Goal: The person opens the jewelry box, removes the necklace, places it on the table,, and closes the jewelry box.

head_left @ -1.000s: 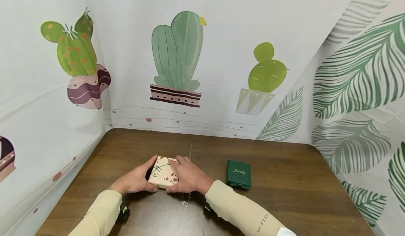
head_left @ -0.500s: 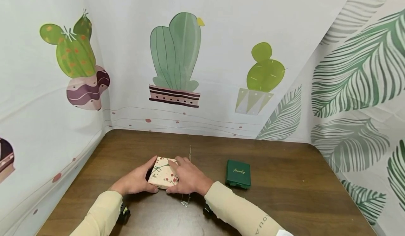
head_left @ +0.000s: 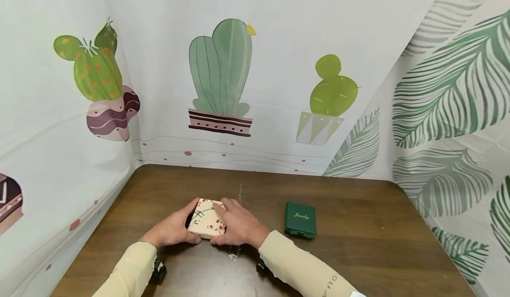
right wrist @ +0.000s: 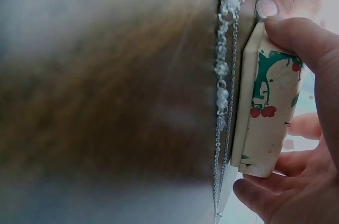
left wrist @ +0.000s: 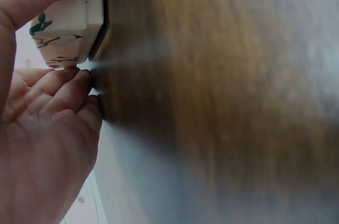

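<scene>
A small cream jewelry box point(head_left: 206, 217) with red flowers and green sprigs sits on the wooden table, its lid closed. From the left, my left hand point(head_left: 172, 227) holds it, thumb at the near corner and fingers around the far side. My right hand point(head_left: 241, 224) grips the opposite side, its thumb near the front edge. In the right wrist view, a silver chain necklace point(right wrist: 221, 97) with clear stones lies on the table right beside the box. Part of that necklace is hidden under my right hand in the head view.
To the right of my right hand stands a dark green box point(head_left: 300, 219) marked "Jewelry". The brown table point(head_left: 358, 244) ends at a white curtain point(head_left: 279, 89) printed with cacti and leaves, at the back and both sides.
Both hands keep their hold on the cream box, which stays in place. The head view has shifted only slightly.
</scene>
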Available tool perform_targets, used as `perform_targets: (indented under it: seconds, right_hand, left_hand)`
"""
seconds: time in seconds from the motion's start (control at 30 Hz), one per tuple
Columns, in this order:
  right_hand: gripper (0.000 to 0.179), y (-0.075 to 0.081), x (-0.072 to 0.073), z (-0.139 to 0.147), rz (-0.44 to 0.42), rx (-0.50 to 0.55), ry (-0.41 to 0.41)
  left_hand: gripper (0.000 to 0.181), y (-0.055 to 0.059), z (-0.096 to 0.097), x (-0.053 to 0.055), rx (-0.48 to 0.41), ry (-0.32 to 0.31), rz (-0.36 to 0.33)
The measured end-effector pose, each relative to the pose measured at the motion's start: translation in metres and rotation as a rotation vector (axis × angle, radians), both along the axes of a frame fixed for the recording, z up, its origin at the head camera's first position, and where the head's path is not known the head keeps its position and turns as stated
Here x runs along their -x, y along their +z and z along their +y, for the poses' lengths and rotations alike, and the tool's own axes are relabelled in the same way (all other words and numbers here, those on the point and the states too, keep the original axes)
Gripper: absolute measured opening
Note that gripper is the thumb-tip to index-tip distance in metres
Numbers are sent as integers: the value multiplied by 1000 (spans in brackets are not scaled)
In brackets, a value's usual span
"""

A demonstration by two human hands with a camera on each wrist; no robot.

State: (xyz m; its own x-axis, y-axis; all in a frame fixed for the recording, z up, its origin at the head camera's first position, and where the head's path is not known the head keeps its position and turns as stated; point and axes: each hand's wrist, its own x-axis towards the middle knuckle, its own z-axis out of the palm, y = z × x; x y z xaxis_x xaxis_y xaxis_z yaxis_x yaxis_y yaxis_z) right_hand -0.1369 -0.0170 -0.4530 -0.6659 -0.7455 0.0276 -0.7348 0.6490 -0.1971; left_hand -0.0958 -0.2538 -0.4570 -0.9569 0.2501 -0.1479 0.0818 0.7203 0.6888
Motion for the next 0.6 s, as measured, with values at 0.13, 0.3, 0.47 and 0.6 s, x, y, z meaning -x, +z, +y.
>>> perform_targets:
  seconds: [0.13, 0.3, 0.47, 0.6]
  right_hand:
    - [97, -1, 0, 2, -24, -2, -12]
    - [96, -1, 1, 4, -29, 0, -5]
    - [98, 0, 2, 6, -38, -8, 1]
    - [102, 0, 4, 9, -61, -23, 14]
  left_hand:
    - [129, -4, 1, 3, 15, 12, 6]
    - [129, -8, 2, 3, 28, 21, 14]
    - [130, -6, 3, 3, 27, 25, 15]
    - [130, -4, 4, 1, 31, 12, 19]
